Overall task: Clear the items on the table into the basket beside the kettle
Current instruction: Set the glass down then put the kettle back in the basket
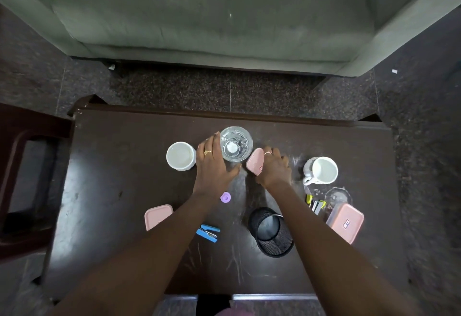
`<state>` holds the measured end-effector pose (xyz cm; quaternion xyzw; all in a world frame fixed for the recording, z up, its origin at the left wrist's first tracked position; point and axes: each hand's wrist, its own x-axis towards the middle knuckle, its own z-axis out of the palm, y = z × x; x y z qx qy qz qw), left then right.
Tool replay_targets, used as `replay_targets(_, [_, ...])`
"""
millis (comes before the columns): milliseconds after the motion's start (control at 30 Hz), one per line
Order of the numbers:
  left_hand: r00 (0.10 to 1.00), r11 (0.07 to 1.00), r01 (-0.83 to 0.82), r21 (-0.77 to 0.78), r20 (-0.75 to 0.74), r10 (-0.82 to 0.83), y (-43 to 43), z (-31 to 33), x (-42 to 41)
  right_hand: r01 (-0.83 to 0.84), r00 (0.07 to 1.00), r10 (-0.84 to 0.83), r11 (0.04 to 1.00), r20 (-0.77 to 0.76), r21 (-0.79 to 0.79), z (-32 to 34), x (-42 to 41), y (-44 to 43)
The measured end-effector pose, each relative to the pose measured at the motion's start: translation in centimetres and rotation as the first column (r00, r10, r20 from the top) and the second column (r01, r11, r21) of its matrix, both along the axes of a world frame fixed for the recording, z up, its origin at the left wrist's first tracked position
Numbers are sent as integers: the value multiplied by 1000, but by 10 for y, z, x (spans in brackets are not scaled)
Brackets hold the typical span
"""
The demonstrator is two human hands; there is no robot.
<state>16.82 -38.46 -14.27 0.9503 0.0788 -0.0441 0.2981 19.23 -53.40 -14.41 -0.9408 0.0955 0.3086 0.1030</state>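
A clear drinking glass (pixel 236 144) stands near the far middle of the dark wooden table (pixel 112 191). My left hand (pixel 212 163) curls around the glass's left side, fingers and thumb against it. Just right of the glass, my right hand (pixel 273 166) grips a small pink lidded box (pixel 255 161) that is tilted on its edge. A white cup (pixel 180 155) stands left of my left hand. A white handled mug (pixel 321 170) stands to the right. No basket or kettle is in view.
Closer to me lie a pink lid (pixel 157 215), a blue stapler (pixel 208 232), a small purple cap (pixel 225 197), a black mesh pen holder (pixel 272 230), a yellow-green stapler (pixel 316 204), a clear dish (pixel 338 197) and a pink-lidded container (pixel 345 222). A grey sofa (pixel 224 16) faces the table; a brown plastic chair (pixel 22 178) stands left.
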Motion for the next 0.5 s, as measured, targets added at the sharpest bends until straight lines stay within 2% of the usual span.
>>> replay_targets(133, [1000,1000,-7,0,-18,7,-1,1,-4,-38,997,40,999,-61,30,-9,-19,-7])
replay_targets(267, [996,1000,-28,-9,-84,27,-3,3,-6,-290,936,296,955,-190,60,-12,-27,-8])
replay_targets(333, [993,998,-52,-17,-109,50,-5,3,-6,-327,901,351,936,-255,131,-11,-26,-10])
replay_targets(400, [991,997,-69,-29,-115,65,-5,1,-3,-290,899,336,937,-282,192,-4,-21,-13])
replay_targets(433, [991,996,-78,-40,-115,73,-5,1,-2,-233,926,282,950,-251,207,1,-17,-13])
replay_targets(500, [990,993,-101,-58,-107,94,-5,-1,1,-37,990,71,965,-124,261,14,-5,-11])
